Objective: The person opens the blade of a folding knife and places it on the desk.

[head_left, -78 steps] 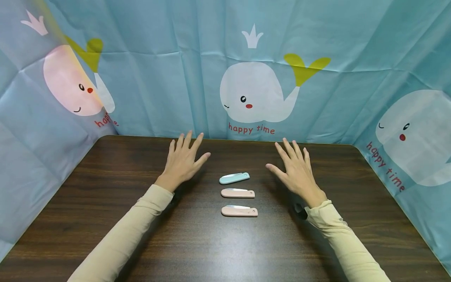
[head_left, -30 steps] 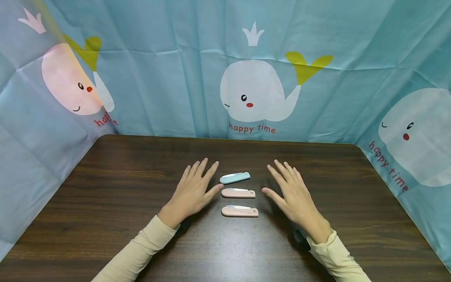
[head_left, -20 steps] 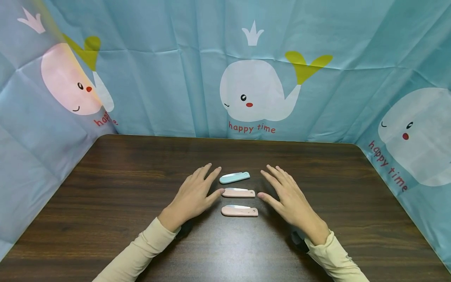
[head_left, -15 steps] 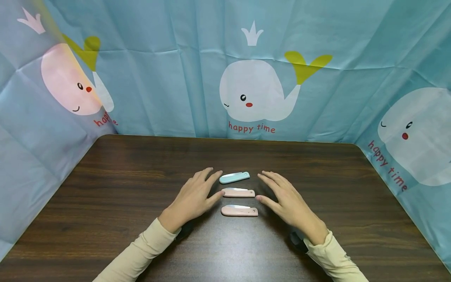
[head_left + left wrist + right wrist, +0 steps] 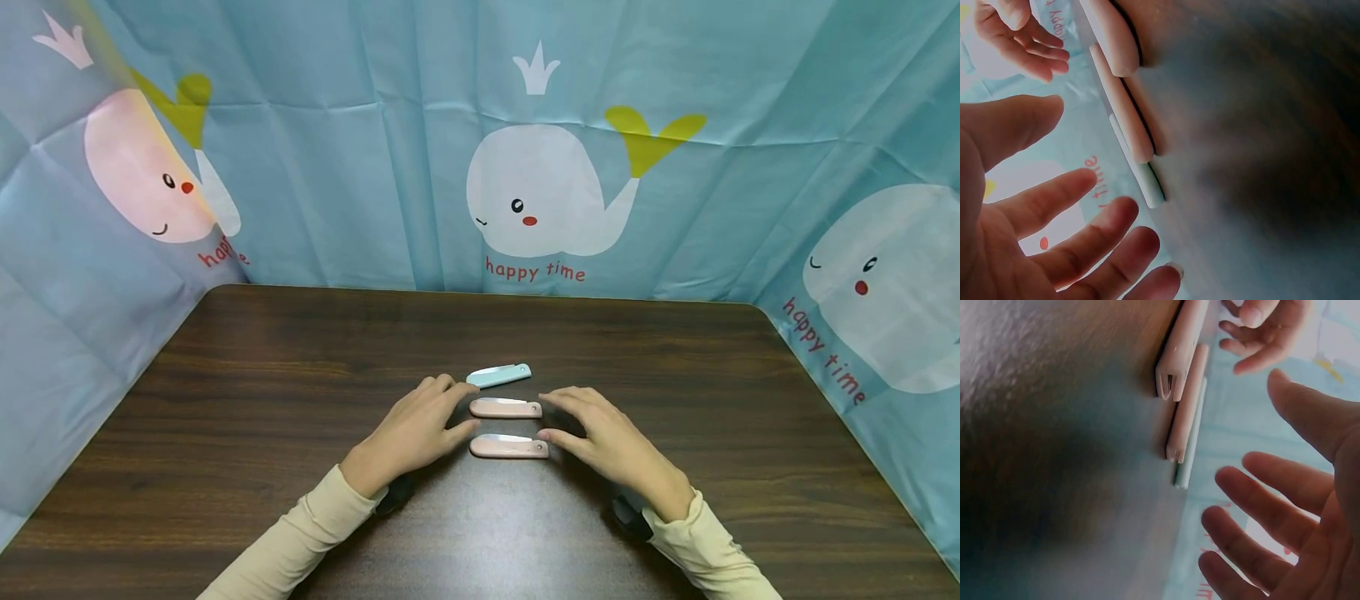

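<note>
Three folded pocket knives lie in a row mid-table: a blue knife [image 5: 498, 375] farthest, a middle pink knife [image 5: 506, 407], and a near pink knife [image 5: 509, 447]. My left hand [image 5: 450, 411] hovers at their left ends, fingers spread and relaxed, holding nothing. My right hand [image 5: 561, 417] mirrors it at their right ends, its thumb close to the near pink knife's end; whether it touches I cannot tell. In the left wrist view the near pink knife [image 5: 1113, 37], middle pink knife [image 5: 1125, 109] and blue knife [image 5: 1144, 178] lie beyond my open fingers [image 5: 1072, 194]. The right wrist view shows the near pink knife [image 5: 1182, 350] beside open fingers [image 5: 1260, 481].
The dark wooden table [image 5: 262, 375] is walled on three sides by a blue whale-print curtain [image 5: 337, 167]. Beige sleeves cover both forearms.
Both hands have drawn back from the far part of the table and closed in toward the knives from either side, their fingers now a little bent. The knives have not moved.
</note>
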Motion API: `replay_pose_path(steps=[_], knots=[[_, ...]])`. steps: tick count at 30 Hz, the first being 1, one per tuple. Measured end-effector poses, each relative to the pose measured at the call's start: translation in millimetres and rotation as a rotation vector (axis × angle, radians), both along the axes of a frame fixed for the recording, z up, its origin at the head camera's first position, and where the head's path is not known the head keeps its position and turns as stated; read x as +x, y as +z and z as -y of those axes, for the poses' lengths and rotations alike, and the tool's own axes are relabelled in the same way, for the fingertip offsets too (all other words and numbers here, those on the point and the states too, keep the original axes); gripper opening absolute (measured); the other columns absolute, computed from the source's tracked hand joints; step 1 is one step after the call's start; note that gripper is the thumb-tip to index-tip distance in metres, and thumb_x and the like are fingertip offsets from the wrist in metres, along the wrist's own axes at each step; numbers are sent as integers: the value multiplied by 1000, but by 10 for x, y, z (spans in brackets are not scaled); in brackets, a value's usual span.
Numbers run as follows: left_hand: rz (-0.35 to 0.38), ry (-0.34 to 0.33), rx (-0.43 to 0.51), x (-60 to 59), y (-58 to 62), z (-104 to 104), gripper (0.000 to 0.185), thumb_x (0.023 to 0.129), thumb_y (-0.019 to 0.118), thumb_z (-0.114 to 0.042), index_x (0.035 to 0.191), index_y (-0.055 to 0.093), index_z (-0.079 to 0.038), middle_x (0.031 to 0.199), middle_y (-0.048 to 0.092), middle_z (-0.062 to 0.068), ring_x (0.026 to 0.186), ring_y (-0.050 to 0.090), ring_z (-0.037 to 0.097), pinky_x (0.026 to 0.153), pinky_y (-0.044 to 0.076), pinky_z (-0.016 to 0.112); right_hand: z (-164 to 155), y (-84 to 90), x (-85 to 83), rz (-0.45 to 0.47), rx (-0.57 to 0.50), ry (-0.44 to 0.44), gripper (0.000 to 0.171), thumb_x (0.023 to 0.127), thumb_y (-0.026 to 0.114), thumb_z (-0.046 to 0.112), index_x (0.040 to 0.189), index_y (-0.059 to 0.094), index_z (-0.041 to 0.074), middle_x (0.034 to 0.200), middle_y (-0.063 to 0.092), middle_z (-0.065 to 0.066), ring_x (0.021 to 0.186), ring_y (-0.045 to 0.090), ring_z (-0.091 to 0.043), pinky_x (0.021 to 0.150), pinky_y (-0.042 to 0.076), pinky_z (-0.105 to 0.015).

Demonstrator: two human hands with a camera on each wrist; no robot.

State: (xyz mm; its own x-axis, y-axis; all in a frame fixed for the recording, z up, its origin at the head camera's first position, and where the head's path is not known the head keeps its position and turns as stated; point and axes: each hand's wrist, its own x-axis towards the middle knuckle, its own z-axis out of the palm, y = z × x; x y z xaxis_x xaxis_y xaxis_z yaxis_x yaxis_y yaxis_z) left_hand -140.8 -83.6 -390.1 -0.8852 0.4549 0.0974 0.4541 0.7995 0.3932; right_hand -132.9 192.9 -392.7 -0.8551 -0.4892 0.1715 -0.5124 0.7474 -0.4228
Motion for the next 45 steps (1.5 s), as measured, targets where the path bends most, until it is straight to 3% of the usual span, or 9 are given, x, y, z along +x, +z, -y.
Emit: replay_pose_path(steps=[8,14,24,35,45], knots=[[96,-37,14,14,-32,-39,30,91,72,-32,114,67,-14,89,60,-3,78,49,12,66,42,32,61,-69,4,35,18,88,39,92,71,34,123,69,11,116,70,1,109,61,-17,94,50,-40],[115,-53,25,12,-30,-52,23,90,73,-30,106,69,-14,75,54,-7,68,47,8,58,39,27,80,-104,11,55,34,142,35,92,70,30,121,70,9,109,71,2,98,62,-15,85,49,-35],[150,-102,11,25,-55,-65,19,88,75,-32,96,69,-16,67,51,-11,60,45,4,53,36,25,91,-126,24,44,10,161,23,89,74,24,110,75,14,93,65,7,81,53,-8,73,42,-24],[213,-152,60,12,-76,-59,16,88,75,-29,89,66,-16,65,50,-10,56,44,3,51,36,23,95,-123,31,100,-37,181,18,87,76,20,103,72,13,87,59,7,79,53,-6,72,44,-22],[188,-149,105,38,-63,-62,17,91,73,-27,86,60,-17,61,50,-13,52,42,0,48,34,21,113,-133,19,136,-77,164,10,89,74,18,98,72,13,85,69,8,78,60,0,72,50,-23]])
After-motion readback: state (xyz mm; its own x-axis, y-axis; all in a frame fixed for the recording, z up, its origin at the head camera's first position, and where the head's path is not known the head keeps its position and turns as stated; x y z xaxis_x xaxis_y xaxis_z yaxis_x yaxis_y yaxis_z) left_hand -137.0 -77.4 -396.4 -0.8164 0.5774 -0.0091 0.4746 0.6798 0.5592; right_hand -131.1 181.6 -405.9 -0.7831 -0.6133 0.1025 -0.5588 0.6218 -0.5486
